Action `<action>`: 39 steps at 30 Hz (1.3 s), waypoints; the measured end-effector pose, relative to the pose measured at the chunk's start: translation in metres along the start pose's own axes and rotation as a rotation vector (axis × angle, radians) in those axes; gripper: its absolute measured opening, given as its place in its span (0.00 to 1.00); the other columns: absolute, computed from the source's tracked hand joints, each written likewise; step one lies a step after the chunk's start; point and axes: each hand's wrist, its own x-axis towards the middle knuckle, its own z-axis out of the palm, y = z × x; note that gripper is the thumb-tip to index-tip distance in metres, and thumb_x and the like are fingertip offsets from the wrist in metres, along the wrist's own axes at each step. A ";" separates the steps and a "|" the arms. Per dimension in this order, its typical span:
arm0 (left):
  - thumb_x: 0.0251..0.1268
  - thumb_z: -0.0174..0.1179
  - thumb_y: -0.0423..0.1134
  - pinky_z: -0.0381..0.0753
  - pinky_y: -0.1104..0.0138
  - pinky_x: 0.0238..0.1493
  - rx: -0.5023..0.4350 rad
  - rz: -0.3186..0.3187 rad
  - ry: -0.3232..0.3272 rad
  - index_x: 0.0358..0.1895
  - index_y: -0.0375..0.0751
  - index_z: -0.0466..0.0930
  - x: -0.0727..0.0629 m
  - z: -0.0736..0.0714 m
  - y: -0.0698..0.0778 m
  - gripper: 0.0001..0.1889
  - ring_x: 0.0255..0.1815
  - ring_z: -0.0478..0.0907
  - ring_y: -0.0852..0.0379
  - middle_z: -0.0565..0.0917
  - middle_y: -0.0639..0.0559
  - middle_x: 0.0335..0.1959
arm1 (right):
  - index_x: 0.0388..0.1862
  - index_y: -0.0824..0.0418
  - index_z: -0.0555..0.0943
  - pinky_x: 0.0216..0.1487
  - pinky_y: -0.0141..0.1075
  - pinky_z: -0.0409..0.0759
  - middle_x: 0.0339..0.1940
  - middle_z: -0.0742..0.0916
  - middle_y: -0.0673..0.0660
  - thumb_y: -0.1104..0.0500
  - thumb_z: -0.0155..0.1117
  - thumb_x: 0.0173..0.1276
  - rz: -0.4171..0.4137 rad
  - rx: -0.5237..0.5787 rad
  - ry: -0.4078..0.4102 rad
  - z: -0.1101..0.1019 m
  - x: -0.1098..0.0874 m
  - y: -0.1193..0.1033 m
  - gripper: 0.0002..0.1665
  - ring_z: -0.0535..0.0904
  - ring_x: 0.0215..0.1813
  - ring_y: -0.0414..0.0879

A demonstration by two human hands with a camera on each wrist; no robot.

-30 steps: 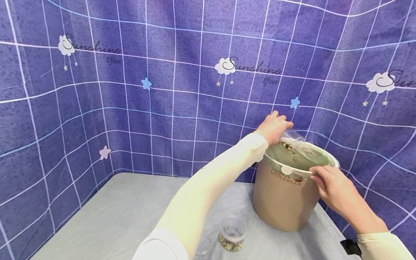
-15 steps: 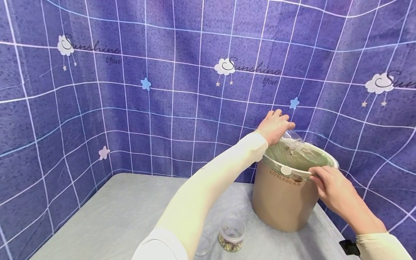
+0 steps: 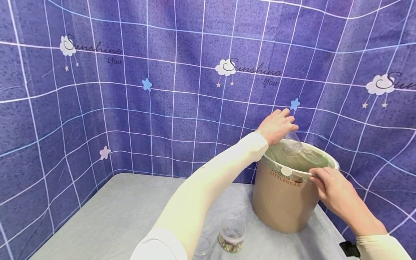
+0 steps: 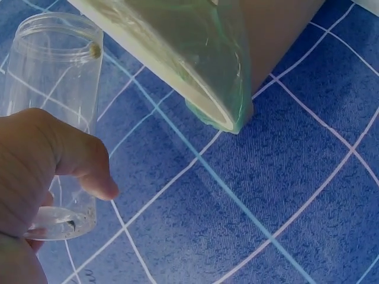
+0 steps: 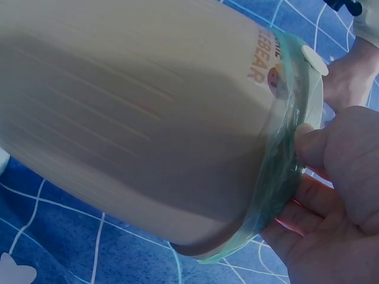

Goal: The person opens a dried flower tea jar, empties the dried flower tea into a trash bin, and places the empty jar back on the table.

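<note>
My left hand (image 3: 276, 127) grips a clear plastic jar (image 3: 292, 143) and holds it tipped, mouth down, over the open top of a brown trash can (image 3: 282, 202). In the left wrist view, one small bean (image 4: 95, 50) sits at the mouth of the jar, and specks cling near its base. A green-tinted plastic liner (image 5: 284, 160) is folded over the can's rim. My right hand (image 3: 338, 189) pinches the rim and liner at the near right side, thumb on one side and fingers on the other.
A second clear jar (image 3: 232, 233), partly filled with mixed beans, stands on the grey tabletop (image 3: 130, 213) left of the can. Beside it lies a clear round lid (image 3: 204, 245), partly behind my left arm. A purple-blue gridded curtain (image 3: 182, 90) hangs behind the table.
Mixed beans seen falling from the jar into the can a second ago no longer show in the head view. My left hand has shifted slightly right, tipping the jar. My right hand stays put.
</note>
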 end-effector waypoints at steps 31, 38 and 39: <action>0.79 0.50 0.41 0.72 0.63 0.65 0.097 0.222 0.075 0.64 0.67 0.79 0.004 -0.003 0.011 0.19 0.64 0.68 0.53 0.81 0.60 0.60 | 0.40 0.69 0.81 0.40 0.55 0.74 0.30 0.84 0.60 0.70 0.66 0.62 0.012 0.003 -0.018 -0.001 -0.002 -0.002 0.07 0.80 0.33 0.60; 0.78 0.52 0.40 0.72 0.64 0.63 0.058 0.177 0.070 0.64 0.68 0.79 0.002 -0.002 0.008 0.20 0.63 0.68 0.53 0.80 0.60 0.59 | 0.39 0.68 0.81 0.39 0.55 0.74 0.30 0.83 0.59 0.70 0.66 0.64 0.002 0.008 -0.018 -0.001 0.000 -0.001 0.05 0.80 0.33 0.59; 0.77 0.53 0.39 0.72 0.64 0.62 0.055 0.173 0.072 0.64 0.67 0.80 0.002 -0.002 0.008 0.20 0.62 0.68 0.53 0.80 0.60 0.59 | 0.39 0.68 0.81 0.39 0.55 0.74 0.30 0.83 0.59 0.70 0.65 0.65 0.001 0.007 -0.017 -0.001 0.000 -0.001 0.05 0.80 0.33 0.59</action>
